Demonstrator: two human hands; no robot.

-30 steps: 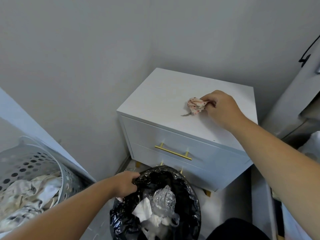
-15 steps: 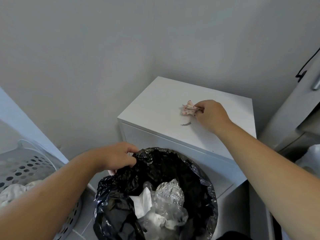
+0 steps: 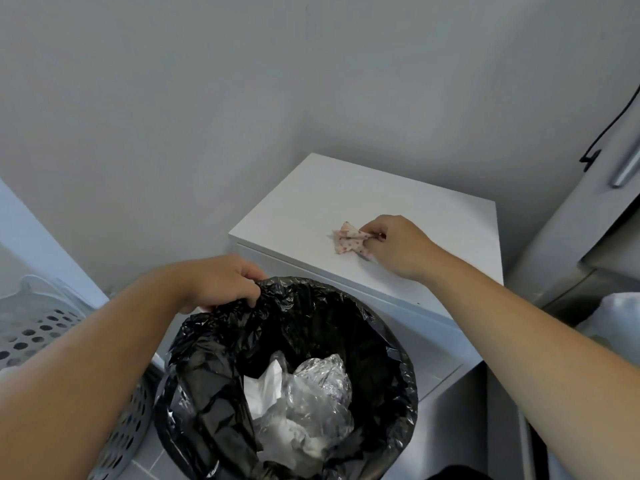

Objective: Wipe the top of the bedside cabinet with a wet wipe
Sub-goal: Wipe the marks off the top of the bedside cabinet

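The white bedside cabinet [image 3: 311, 202] stands in the corner, its flat top facing me. My right hand [image 3: 398, 244] rests on the top near the front edge and pinches a crumpled wipe with small red dots [image 3: 348, 242]. The wipe lies on the cabinet top, left of my fingers. My left hand [image 3: 221, 282] grips the rim of a black bin bag [image 3: 381, 327] lining a round bin, held up against the cabinet's front. Inside the bin lie white tissue and crinkled clear plastic [image 3: 311, 393].
A grey perforated laundry basket [image 3: 41, 334] stands at the left. Grey walls meet behind the cabinet. At the right is a grey door or panel with a metal handle [image 3: 627, 168] and a black cord [image 3: 609, 133]. A white bag [image 3: 620, 317] sits lower right.
My left hand has lifted the bin up to the cabinet's front, hiding the drawers. My right hand has drawn the wipe over the small dark mark, toward the front of the top.
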